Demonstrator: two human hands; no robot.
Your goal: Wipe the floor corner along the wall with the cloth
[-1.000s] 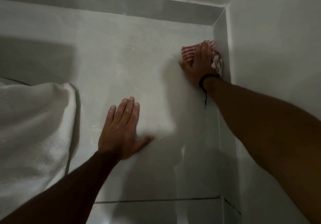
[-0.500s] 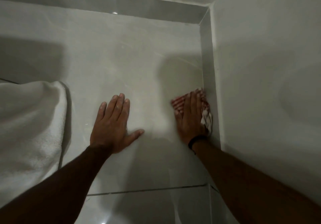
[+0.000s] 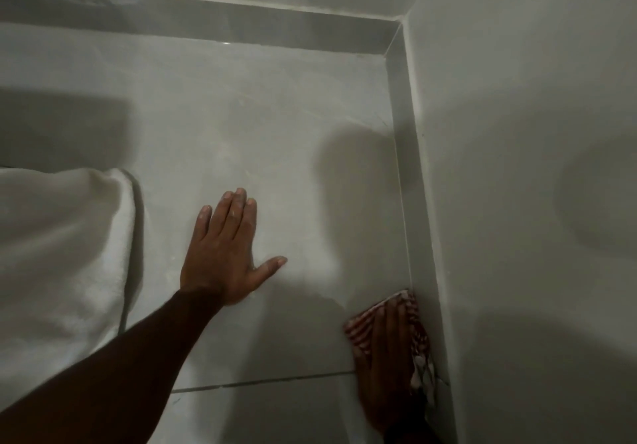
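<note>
We are in the middle of the wiping stroke: our right hand [image 3: 387, 364] presses flat on the red-and-white striped cloth [image 3: 365, 331], fingers [image 3: 391, 316] lying close together on top of it rather than clamped around it. The cloth sits on the floor [image 3: 275, 133] at the near right, its right edge pushed against the grey skirting [image 3: 401, 167] at the foot of the right wall [image 3: 517, 133]. Our left hand [image 3: 224, 254] lies palm-down on the tile, well apart from the cloth, fingers together with the thumb splayed — it holds nothing and seems to brace us.

Our judgement is that the strip along the right-hand skirting is the part in hand; the next move calls for steady downward pressure and keeping the cloth's edge tight in the joint between floor and skirting — the far corner [image 3: 386, 57] included.

Counted: one cloth, two hands, one white towel-like fabric [image 3: 62, 254] at the left, and two walls meeting at one corner.
</note>
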